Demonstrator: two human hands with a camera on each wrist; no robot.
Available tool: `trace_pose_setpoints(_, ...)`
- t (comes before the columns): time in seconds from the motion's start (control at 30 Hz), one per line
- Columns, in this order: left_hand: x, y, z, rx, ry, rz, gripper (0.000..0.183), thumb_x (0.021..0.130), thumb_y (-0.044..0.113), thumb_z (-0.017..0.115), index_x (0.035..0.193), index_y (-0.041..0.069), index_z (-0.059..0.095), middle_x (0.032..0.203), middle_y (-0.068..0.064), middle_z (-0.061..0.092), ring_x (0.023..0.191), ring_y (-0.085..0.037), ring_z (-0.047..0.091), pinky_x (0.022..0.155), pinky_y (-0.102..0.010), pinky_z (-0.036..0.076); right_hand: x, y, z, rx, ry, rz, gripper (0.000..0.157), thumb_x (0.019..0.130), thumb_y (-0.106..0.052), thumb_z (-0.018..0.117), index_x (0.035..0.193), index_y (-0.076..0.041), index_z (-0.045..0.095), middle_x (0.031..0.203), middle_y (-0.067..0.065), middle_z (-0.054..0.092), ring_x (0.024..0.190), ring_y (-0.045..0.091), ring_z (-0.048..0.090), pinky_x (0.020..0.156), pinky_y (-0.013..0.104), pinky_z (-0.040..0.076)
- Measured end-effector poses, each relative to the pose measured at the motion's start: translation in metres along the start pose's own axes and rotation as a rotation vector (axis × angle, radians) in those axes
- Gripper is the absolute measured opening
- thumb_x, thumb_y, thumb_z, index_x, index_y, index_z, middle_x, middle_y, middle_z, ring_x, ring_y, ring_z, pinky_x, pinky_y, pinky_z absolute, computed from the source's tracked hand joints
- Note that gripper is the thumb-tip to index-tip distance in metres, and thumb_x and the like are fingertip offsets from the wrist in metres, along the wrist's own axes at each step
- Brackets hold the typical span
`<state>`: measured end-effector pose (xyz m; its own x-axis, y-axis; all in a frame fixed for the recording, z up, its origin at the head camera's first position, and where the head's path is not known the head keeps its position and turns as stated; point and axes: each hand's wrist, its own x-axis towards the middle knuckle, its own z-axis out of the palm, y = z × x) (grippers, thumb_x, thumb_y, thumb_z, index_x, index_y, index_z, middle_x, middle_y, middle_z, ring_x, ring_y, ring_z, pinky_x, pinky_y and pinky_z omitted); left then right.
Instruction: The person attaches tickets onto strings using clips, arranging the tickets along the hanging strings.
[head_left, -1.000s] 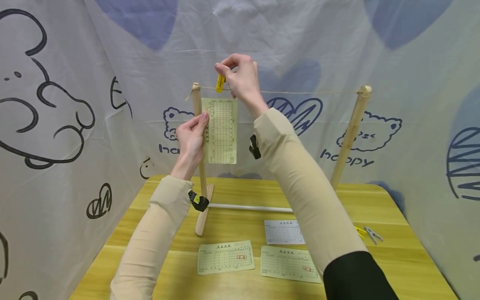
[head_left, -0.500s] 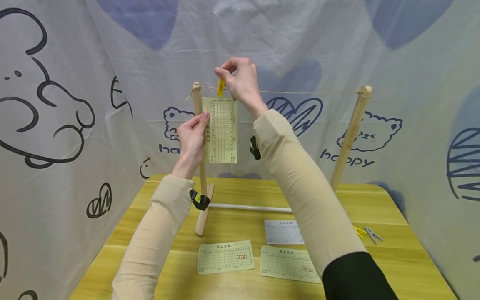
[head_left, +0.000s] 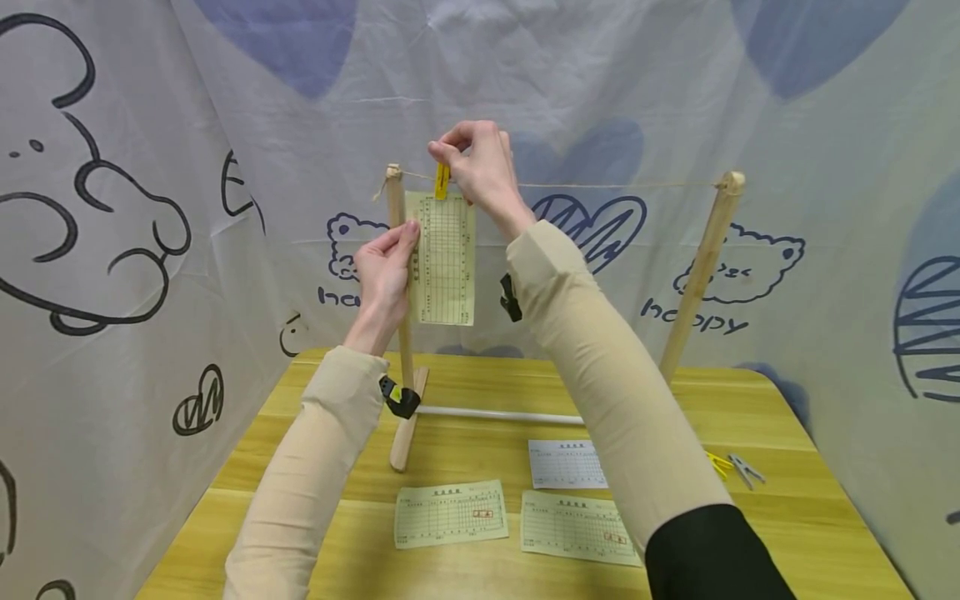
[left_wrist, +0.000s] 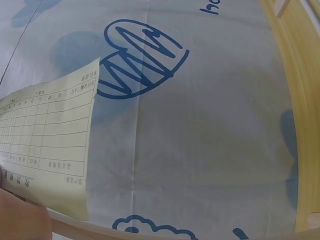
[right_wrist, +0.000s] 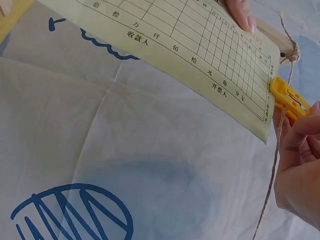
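Note:
My left hand (head_left: 384, 271) pinches a pale yellow receipt slip (head_left: 447, 271) by its left edge. The slip hangs upright, turned sideways, beside the left wooden post. At its top edge my right hand (head_left: 483, 171) pinches a yellow clothespin (head_left: 442, 183) between thumb and fingers. In the right wrist view the clothespin's tip (right_wrist: 276, 86) overlaps the slip's edge, by the twine (right_wrist: 270, 180). Whether its jaws grip both slip and twine, I cannot tell. The left wrist view shows the slip's lower part (left_wrist: 50, 125) and only a bit of the left hand (left_wrist: 25, 217).
The twine runs between the left post (head_left: 395, 200) and right post (head_left: 701, 267) of a wooden stand. On the table (head_left: 345, 533) lie two yellowish slips (head_left: 452, 515) (head_left: 577, 529) and a white slip (head_left: 566, 464). A yellow clothespin (head_left: 720, 464) and a grey one (head_left: 746, 471) lie at right.
My right hand has come down a little with the yellow clothespin, from above the slip to overlapping its top edge. The left hand and slip have barely moved.

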<state>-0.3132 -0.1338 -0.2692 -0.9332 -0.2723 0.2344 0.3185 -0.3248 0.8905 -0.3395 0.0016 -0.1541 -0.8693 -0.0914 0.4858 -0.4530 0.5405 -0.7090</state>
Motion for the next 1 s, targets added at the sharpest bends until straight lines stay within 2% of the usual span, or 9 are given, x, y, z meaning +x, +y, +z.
trace_pose_setpoints(0.17, 0.0000, 0.0008, 0.0008, 0.005, -0.003, 0.005, 0.031, 0.094, 0.019, 0.071, 0.119, 0.000, 0.069, 0.083, 0.007, 0.077, 0.074, -0.007, 0.072, 0.069, -0.018, 0.060, 0.0011, -0.0002, -0.0003, 0.002, -0.020, 0.021, 0.024, 0.099, -0.031, 0.065, 0.108, -0.011, 0.075, 0.092, -0.002, 0.066, 0.048, 0.008, 0.044, 0.045, 0.022, 0.042)
trace_pose_setpoints(0.4, 0.0003, 0.0004, 0.0012, 0.003, -0.003, 0.004, 0.032, 0.094, 0.018, 0.071, 0.120, 0.000, 0.069, 0.082, 0.007, 0.077, 0.074, -0.007, 0.072, 0.070, -0.017, 0.059, 0.0022, -0.0009, 0.0006, 0.012, -0.067, 0.061, 0.025, 0.098, -0.031, 0.065, 0.111, -0.012, 0.075, 0.102, 0.002, 0.071, 0.047, 0.007, 0.044, 0.044, 0.021, 0.043)
trace_pose_setpoints(0.73, -0.0005, 0.0002, 0.0024, -0.001, 0.002, 0.016, 0.030, 0.094, 0.017, 0.070, 0.118, -0.002, 0.068, 0.081, 0.007, 0.077, 0.072, -0.007, 0.072, 0.068, -0.018, 0.060, 0.0011, 0.0020, -0.0023, 0.005, -0.104, 0.046, 0.026, 0.100, -0.031, 0.064, 0.115, -0.013, 0.074, 0.109, 0.005, 0.073, 0.053, 0.008, 0.047, 0.046, 0.022, 0.043)
trace_pose_setpoints(1.0, 0.0007, 0.0006, 0.0030, -0.008, 0.002, 0.012, 0.030, 0.094, 0.016, 0.070, 0.118, -0.002, 0.068, 0.081, 0.007, 0.077, 0.072, -0.007, 0.072, 0.068, -0.017, 0.059, 0.0020, 0.0034, -0.0037, 0.011, -0.128, 0.055, 0.027, 0.100, -0.032, 0.064, 0.118, -0.014, 0.074, 0.112, 0.005, 0.074, 0.045, 0.008, 0.042, 0.044, 0.022, 0.042)
